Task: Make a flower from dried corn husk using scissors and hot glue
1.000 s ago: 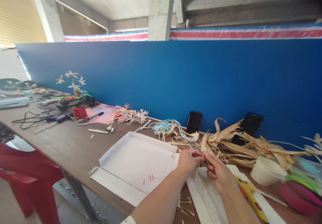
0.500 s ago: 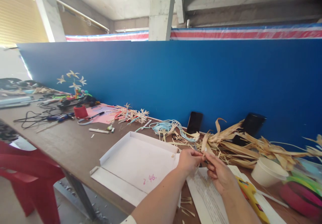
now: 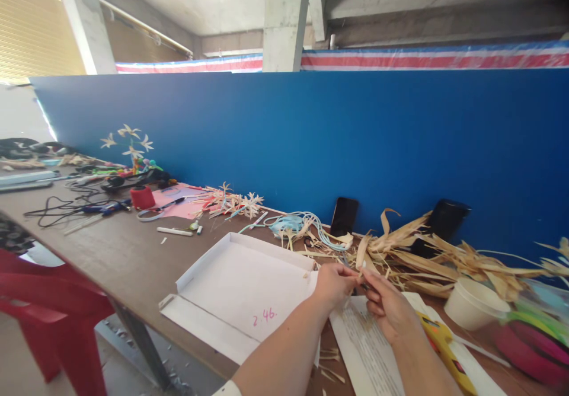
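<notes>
My left hand [image 3: 334,286] and my right hand [image 3: 387,306] meet fingertip to fingertip above the right edge of the white box lid. Both are closed in a pinch. What they pinch is too small to name; a pale bit and a dark bit show between the fingers. Just beyond them lies a heap of dry tan husks [image 3: 400,248]. Beneath the right hand is a printed white sheet [image 3: 367,348]. The open white box lid [image 3: 240,277], marked "2.46." in pink, lies left of my hands.
To the right are a yellow glue gun [image 3: 448,348], a cream cup [image 3: 475,304] and a pink round container [image 3: 528,351]. Two phones, one a black phone [image 3: 344,215], lean on the blue partition [image 3: 284,129]. Husk flowers [image 3: 249,203] lie further left. A red chair [image 3: 57,325] stands beside the table.
</notes>
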Motion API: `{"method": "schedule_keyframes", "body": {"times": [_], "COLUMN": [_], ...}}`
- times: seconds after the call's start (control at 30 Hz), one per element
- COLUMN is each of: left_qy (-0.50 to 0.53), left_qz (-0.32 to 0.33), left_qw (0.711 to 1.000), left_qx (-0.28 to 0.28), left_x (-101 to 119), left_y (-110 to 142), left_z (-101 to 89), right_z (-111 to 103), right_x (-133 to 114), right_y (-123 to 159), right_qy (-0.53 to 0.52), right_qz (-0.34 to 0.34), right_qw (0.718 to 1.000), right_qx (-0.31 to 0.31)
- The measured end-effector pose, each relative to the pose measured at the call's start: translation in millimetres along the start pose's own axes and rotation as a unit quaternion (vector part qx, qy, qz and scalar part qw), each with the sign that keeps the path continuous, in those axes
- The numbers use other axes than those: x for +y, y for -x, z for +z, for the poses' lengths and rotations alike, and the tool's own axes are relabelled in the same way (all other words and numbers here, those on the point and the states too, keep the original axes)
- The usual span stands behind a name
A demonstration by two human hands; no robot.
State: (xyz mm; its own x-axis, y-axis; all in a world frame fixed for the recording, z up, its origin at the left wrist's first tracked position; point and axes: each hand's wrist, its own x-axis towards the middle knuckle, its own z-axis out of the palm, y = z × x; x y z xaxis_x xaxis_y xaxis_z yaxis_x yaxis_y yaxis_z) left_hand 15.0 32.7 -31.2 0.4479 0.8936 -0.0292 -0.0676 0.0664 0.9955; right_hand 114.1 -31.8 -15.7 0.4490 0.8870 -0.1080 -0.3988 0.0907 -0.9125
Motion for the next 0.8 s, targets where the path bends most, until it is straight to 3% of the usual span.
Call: {"method": "schedule_keyframes", "body": {"times": [0.43, 0.63, 0.8], "left_qy": [0.005, 0.061, 0.044], "left_qz": [-0.005, -0.009, -0.013], "left_qw": [1.000, 0.998, 0.998], "left_qx": [0.000, -0.027, -0.041], "left_x": [4.5, 6.3, 9.7], "left_y": [2.7, 3.8, 7.8], "left_z": [-1.1, -1.8, -2.2], "right_z": [-0.1, 1.2, 2.4], "right_x": [-0.8, -1.1, -3.8], "right_y": [-1.9, 0.3, 4.1], "right_qy": [-0.011, 0.014, 0.019], "right_qz": [-0.003, -0.008, -0.011], "right_qw": [0.999, 1.000, 1.000], "right_qx": [0.030, 0.017, -0.003]}}
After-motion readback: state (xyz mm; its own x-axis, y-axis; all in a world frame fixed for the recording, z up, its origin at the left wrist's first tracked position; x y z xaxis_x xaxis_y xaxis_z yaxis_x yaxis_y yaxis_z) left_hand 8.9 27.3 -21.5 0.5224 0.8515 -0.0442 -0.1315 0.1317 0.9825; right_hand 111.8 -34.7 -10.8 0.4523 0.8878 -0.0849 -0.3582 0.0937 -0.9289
